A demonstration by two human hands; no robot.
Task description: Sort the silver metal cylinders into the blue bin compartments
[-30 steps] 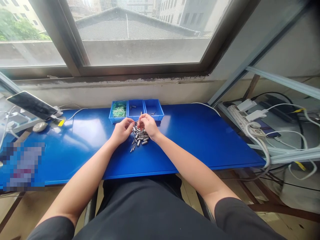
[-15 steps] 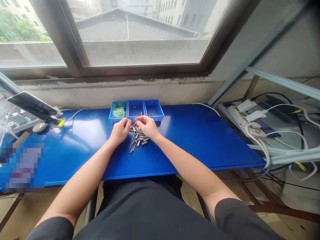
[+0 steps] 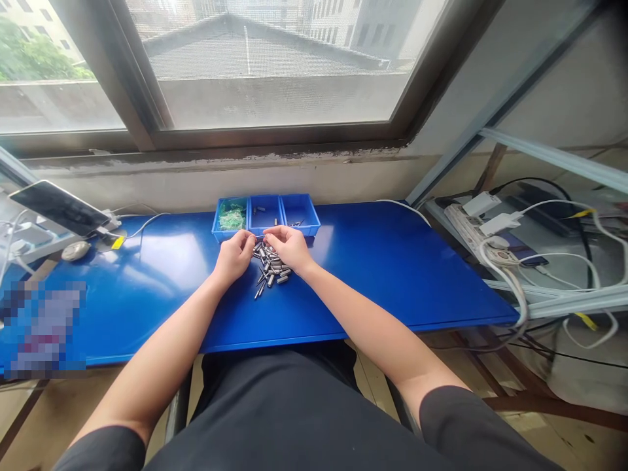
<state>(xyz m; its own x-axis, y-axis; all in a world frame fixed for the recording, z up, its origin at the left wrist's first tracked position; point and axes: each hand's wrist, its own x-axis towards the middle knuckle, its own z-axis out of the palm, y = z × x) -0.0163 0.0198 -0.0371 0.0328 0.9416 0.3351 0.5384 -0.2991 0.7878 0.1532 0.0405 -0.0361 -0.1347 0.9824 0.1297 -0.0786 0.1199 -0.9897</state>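
Note:
Over the far side of a pile of small metal parts point(image 3: 271, 267), my left hand point(image 3: 235, 254) and my right hand point(image 3: 288, 246) face each other, fingertips pinched and close together. What sits in either pinch is too small to name. The pile mixes short silver cylinders with thin dark pin-like pieces, lying loose on the blue table point(image 3: 373, 275). Just beyond my hands stand three blue bins side by side. Green pieces fill the left bin point(image 3: 216, 226); a few metal parts lie in the middle bin point(image 3: 265, 199) and thin dark pieces in the right bin point(image 3: 307, 210).
A phone point(image 3: 59, 206) on a stand with cables is at the left, near a pale rounded object point(image 3: 75, 251). To the right, a power strip point(image 3: 471, 229) with plugs and white cables sits by a metal frame point(image 3: 554, 154). A window point(image 3: 275, 78) rises behind the table.
The view has shifted very slightly. Both hands keep their pinched pose over the pile, and nothing has visibly been picked up or put down.

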